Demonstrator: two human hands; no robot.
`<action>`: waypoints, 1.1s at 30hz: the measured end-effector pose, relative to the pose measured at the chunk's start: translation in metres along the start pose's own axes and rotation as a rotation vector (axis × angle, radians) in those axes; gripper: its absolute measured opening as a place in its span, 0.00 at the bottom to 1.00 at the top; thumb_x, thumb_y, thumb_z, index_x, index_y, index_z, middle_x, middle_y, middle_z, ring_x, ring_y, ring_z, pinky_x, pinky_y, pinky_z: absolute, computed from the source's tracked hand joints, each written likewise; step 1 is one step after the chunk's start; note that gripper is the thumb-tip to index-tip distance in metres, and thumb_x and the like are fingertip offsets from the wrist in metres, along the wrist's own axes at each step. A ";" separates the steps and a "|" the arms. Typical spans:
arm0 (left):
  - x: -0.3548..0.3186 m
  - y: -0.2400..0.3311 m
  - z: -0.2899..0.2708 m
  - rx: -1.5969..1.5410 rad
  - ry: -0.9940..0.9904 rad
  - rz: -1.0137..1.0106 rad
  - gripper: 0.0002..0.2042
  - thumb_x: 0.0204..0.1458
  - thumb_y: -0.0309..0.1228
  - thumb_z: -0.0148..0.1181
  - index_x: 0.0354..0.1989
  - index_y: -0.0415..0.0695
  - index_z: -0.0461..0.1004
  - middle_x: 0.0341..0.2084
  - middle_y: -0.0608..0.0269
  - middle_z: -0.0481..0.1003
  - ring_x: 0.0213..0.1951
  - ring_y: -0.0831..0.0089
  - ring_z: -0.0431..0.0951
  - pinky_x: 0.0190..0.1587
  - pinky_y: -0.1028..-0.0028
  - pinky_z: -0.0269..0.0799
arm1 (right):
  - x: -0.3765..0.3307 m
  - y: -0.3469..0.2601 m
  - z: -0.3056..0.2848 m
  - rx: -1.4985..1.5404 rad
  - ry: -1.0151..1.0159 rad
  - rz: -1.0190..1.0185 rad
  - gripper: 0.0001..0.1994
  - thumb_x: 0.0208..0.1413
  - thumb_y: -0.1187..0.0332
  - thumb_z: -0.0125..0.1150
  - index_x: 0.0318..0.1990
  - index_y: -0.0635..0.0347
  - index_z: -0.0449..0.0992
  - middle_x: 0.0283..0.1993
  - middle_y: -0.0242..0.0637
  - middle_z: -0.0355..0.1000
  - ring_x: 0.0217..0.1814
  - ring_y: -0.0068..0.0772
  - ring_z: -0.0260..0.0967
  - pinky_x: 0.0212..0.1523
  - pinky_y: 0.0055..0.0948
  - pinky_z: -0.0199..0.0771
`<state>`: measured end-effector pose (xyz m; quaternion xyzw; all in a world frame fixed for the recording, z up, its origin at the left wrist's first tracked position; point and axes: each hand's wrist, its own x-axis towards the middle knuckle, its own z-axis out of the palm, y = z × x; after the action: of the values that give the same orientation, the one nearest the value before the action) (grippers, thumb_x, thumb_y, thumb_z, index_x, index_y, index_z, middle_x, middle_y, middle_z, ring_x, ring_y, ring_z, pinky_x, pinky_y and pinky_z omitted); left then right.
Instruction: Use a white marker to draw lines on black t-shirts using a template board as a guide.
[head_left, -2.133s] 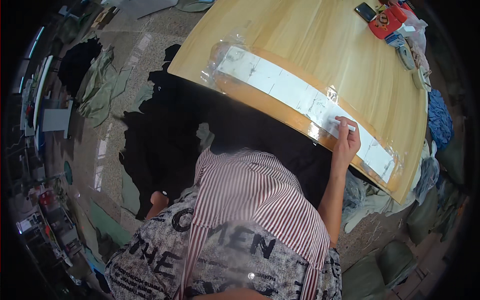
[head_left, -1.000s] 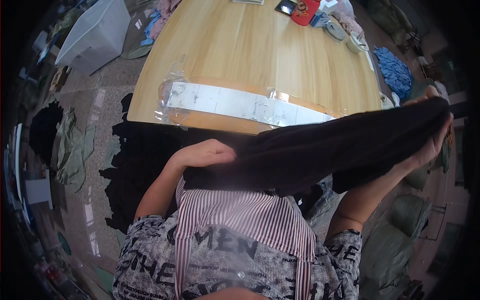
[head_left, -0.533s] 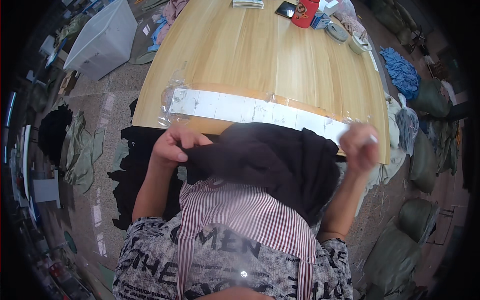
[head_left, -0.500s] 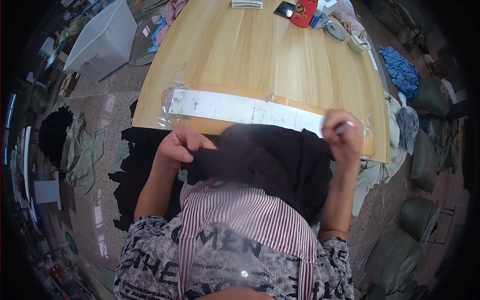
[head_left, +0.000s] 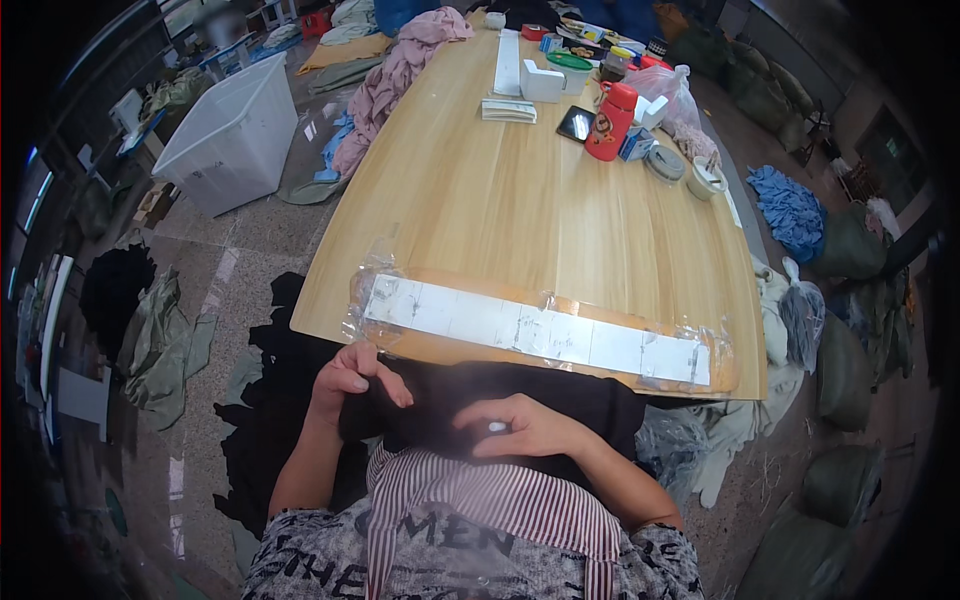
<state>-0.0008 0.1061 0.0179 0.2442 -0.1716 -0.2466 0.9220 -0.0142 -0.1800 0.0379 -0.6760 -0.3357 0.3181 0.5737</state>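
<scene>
The left hand (head_left: 345,380) has its grip closed on a bunched edge of the black garment (head_left: 520,400), fingers curled over the fold, while the right hand (head_left: 525,430) lies across the middle of the same cloth with its fingers pressed down on it, holding it against the person's striped apron (head_left: 490,500). The garment sits low, gathered between the body and the near edge of the wooden desk (head_left: 540,200), partly tucked under that edge, so how much of it hangs below is hidden. Just beyond the hands, a long white strip under clear tape (head_left: 535,330) runs along the desk's near edge, its plastic wrinkled at both ends. From where I stand, the likeliest trouble is the loose cloth catching on those lifted tape ends or on the desk edge as it comes up, which could peel the strip or drag the garment out of shape. More black cloth (head_left: 275,400) lies heaped on the floor beside the left arm, and a trailing part of the held piece could tangle with it. The far end of the desk is crowded: a red bottle (head_left: 610,120), a phone (head_left: 577,123), rolls of tape (head_left: 665,163) and a pink cloth (head_left: 395,80) draped over the far left edge. A white plastic bin (head_left: 235,135) stands on the floor to the left.
</scene>
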 end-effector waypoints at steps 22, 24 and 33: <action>-0.006 -0.004 0.033 0.636 0.197 -0.253 0.06 0.50 0.26 0.61 0.29 0.36 0.73 0.23 0.69 0.72 0.27 0.85 0.68 0.31 0.82 0.65 | 0.036 -0.017 0.003 -0.010 0.179 -0.057 0.14 0.49 0.67 0.66 0.29 0.62 0.65 0.24 0.32 0.57 0.30 0.20 0.56 0.31 0.24 0.59; -0.017 0.020 0.039 0.721 0.237 -0.004 0.11 0.51 0.33 0.60 0.27 0.36 0.72 0.22 0.68 0.71 0.25 0.83 0.70 0.29 0.82 0.66 | 0.037 -0.017 -0.008 -0.173 -0.100 0.020 0.18 0.50 0.61 0.66 0.30 0.66 0.65 0.23 0.36 0.58 0.28 0.22 0.55 0.31 0.27 0.59; -0.014 0.091 -0.016 0.815 0.364 -0.234 0.11 0.42 0.27 0.65 0.35 0.38 0.73 0.31 0.67 0.75 0.35 0.81 0.74 0.39 0.80 0.70 | -0.014 0.031 -0.011 0.407 0.185 0.146 0.09 0.53 0.66 0.64 0.36 0.62 0.74 0.30 0.23 0.68 0.34 0.12 0.61 0.37 0.19 0.63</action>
<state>0.0280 0.1887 0.0509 0.6437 -0.0610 -0.2148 0.7319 -0.0099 -0.2012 0.0097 -0.5953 -0.1609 0.3565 0.7019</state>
